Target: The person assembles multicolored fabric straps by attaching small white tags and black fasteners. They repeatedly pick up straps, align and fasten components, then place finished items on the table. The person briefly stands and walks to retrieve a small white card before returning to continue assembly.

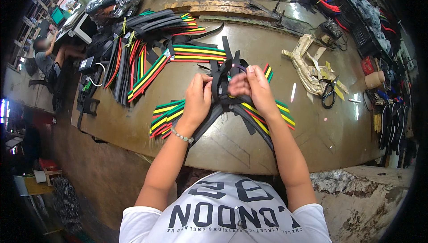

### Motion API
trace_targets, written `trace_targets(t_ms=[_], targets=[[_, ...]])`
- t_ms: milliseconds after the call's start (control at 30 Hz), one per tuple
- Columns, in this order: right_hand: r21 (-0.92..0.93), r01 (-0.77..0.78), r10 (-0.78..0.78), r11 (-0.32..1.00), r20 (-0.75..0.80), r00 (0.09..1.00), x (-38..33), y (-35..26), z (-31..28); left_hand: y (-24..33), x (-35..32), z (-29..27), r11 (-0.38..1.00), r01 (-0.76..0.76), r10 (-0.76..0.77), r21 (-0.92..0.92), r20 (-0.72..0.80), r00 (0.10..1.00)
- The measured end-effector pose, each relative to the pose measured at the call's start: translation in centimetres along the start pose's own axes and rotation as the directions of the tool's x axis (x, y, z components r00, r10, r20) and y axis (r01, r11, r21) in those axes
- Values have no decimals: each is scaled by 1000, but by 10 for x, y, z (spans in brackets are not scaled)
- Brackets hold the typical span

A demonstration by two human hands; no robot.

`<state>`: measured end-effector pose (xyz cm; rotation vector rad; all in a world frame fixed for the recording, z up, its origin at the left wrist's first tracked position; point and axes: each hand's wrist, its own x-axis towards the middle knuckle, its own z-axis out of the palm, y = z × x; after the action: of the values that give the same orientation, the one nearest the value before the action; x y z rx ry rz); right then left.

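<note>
My left hand (199, 98) is closed at the left edge of an upright black webbing strap (217, 80), thumb and forefinger pinching it. Opposite it, my right hand (255, 88) has its thumb and forefinger together at the end of a thin dark purplish strip (239, 67); its lower fingers are smeared by motion. Between the hands, black straps cross over a bundle of flat strips striped red, yellow, green and black (168, 116). The bundle fans out under both wrists, and its middle is partly hidden by straps and fingers.
More tied striped bundles (149, 76) lie to the left on the brown table (330, 131). On the right are black-handled scissors (329, 95), a heap of cream strips (305, 67) and a white stick (293, 92). A wooden bar (209, 8) lies farther back. Another person (48, 56) sits far left.
</note>
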<state>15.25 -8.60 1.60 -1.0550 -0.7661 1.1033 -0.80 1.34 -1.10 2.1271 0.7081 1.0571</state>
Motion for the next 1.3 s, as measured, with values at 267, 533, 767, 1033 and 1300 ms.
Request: trace_targets(t_ms=[267,533,767,1033,1300], targets=[[-163,180,-198,970,-100,975,-5,21,5,3,1,-2,988,48,-50,-150,-11,999],[-318,168,-233,933,-179,956,-3,28,6,16,7,-19,932,207,-132,-298,252,959],[-91,188,-203,978,-206,957,-1,28,0,47,4,-42,955,266,-289,133,206,935],[-1,215,-206,977,-294,933,-4,18,-5,30,37,-35,758,592,-505,-274,330,798],[-29,244,-240,969,-334,911,-1,24,-6,27,60,-56,144,218,-219,-965,183,958]])
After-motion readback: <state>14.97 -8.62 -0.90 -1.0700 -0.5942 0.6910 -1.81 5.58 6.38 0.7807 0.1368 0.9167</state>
